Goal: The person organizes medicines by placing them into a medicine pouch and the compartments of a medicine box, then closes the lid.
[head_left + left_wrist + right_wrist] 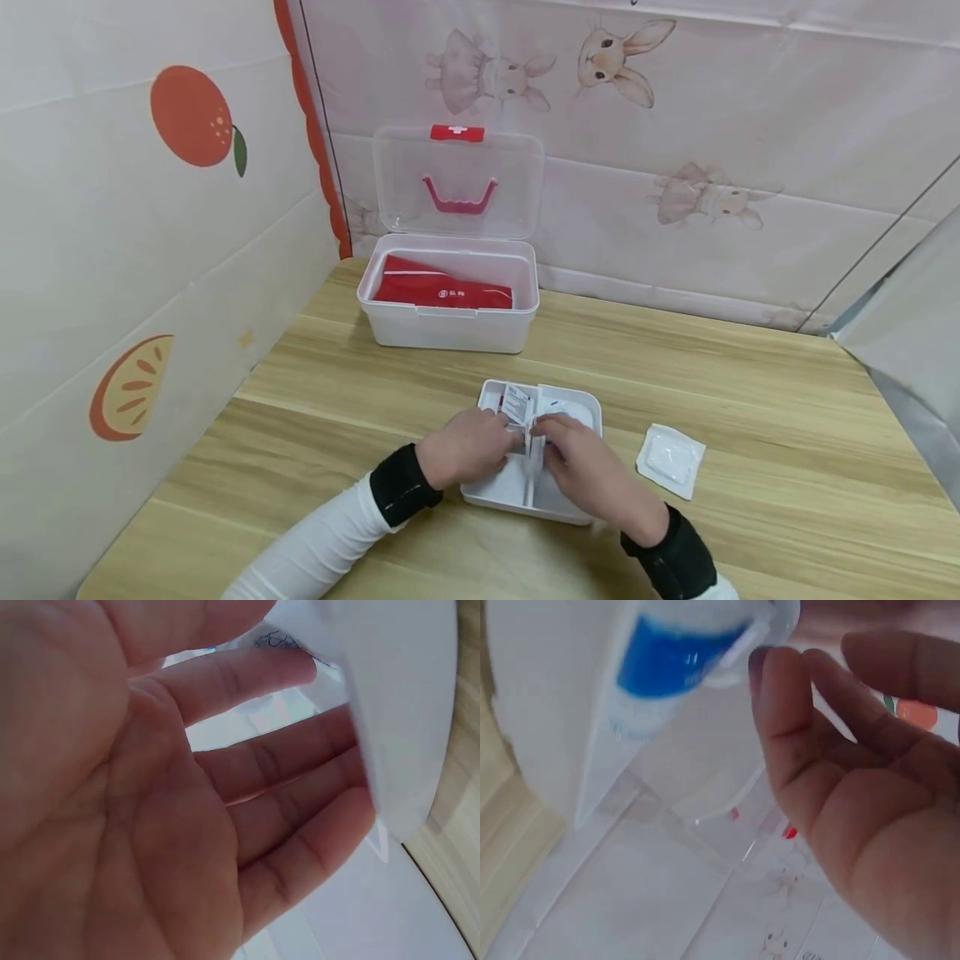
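Reaching into the white divided tray (491, 490), you have 2 hands at its lengthwise divider (532, 479), and the tray lies on the wood-grain counter (352, 392), well in from the counter's left edge. Your left hand (468, 446) comes over the tray's left edge; its grip is relaxed, the fingers mostly straight and apart, with 3 fingertips against white plastic in the left wrist view. Your right hand (588, 467) comes over the right edge with its fingers bent beside the divider. Thumb and fingertips are close to clear plastic there, but you cannot tell whether that grip pinches anything.

Near the tray's far edge, left of the divider, you have a small printed packet (516, 403). A blue-labelled item (675, 660) shows at the tray in the right wrist view, too blurred for you to read.

Just beyond the tray's right edge, a square white packet (670, 461) lies on the counter. Toward the counter's far left corner stands a translucent first-aid box (450, 332), its clear lid (517, 179) raised, with a red handle (459, 204) and a red latch (457, 132) marked with 1 white cross. Inside the box, you see a red pouch (446, 287) with white lettering.
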Available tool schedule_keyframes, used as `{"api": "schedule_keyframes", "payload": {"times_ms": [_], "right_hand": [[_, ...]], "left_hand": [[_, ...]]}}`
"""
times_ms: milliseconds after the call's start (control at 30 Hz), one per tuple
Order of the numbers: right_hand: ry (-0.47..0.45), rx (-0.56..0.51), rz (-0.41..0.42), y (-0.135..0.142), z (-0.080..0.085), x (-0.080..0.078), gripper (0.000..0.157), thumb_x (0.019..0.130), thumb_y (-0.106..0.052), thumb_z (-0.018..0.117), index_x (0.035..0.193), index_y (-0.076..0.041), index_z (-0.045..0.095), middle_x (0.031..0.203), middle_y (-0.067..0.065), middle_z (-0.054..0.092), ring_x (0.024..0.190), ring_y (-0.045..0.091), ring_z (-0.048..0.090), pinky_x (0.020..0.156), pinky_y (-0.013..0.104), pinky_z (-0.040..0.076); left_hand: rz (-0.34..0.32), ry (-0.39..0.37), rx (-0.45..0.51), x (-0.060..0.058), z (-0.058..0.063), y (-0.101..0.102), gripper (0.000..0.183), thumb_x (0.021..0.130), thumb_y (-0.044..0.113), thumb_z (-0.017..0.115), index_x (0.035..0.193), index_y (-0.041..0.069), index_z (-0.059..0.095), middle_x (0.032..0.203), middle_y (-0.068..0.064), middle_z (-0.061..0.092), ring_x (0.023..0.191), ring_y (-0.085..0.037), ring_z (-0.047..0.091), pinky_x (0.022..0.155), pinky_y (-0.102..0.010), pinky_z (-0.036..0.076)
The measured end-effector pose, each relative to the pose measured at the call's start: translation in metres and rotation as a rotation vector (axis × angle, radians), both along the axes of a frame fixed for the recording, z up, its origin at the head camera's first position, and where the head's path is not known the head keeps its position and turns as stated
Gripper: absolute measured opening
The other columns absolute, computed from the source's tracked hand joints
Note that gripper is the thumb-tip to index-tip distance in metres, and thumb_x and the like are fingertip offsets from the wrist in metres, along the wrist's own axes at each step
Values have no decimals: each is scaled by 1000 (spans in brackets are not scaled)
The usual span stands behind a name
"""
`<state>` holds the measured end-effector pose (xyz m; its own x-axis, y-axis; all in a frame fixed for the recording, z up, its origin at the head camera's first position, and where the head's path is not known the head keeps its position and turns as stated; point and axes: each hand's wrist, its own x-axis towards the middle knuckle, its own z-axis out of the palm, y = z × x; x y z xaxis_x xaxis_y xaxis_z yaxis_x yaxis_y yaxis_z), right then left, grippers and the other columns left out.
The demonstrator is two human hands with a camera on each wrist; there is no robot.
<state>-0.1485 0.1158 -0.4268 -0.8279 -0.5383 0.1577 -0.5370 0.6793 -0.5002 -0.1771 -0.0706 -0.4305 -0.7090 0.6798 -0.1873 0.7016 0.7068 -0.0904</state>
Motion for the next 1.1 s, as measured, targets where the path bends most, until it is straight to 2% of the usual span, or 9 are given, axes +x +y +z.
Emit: {"api": "schedule_keyframes", "payload": {"times_ms": [100,167,467,567,700,767,867,967,1100], "right_hand": [[-23,9,-88,6,6,-3,24,87,11,61,107,0,69,115,14,68,110,29,64,92,44,53],[-44,30,-107,9,9,-4,25,87,10,61,108,-2,70,115,12,69,110,28,64,92,44,53],[9,122,16,9,7,-3,30,89,5,63,114,-8,72,119,12,68,107,27,63,87,42,54],[-2,135,12,8,7,-3,29,90,4,63,115,-7,73,120,12,68,104,25,62,85,40,55],[27,141,25,8,8,-3,27,90,3,63,113,-6,74,117,13,69,100,24,63,82,37,55],[39,135,27,9,7,-4,26,89,3,63,112,-5,74,115,13,70,99,24,63,81,37,55],[64,125,33,10,6,-4,26,88,4,64,110,-4,75,113,12,71,98,23,63,81,37,55],[92,113,50,11,4,-5,25,88,5,64,109,-4,75,109,10,72,93,21,63,78,35,54],[104,107,62,11,2,-5,25,88,3,64,109,-4,75,107,8,72,90,18,62,76,33,53]], "left_hand": [[-18,33,-64,1,-1,2,24,99,27,61,120,22,70,103,-1,67,86,-13,59,77,-28,51],[-12,25,-77,1,-1,2,23,99,28,60,119,22,71,104,-1,67,87,-13,59,79,-29,51],[50,-137,-5,5,10,-4,14,98,23,61,109,16,69,79,2,61,66,-11,50,57,-24,42],[39,-93,-32,9,11,-3,10,98,22,61,100,16,69,77,2,61,65,-11,53,57,-26,45],[12,44,-76,14,8,0,13,96,24,62,92,16,71,81,-1,66,70,-13,60,61,-29,51],[10,87,-86,15,5,1,16,95,28,62,93,17,73,85,-3,67,74,-14,62,65,-29,52],[1,99,-86,13,3,2,19,96,33,63,98,18,75,92,-3,66,78,-14,61,69,-29,52],[-1,36,-45,9,5,0,19,95,32,65,104,18,74,93,-1,66,77,-13,59,70,-28,51],[73,-144,42,4,11,-4,25,96,26,66,117,12,67,94,-1,67,75,-11,55,70,-25,51]]}}
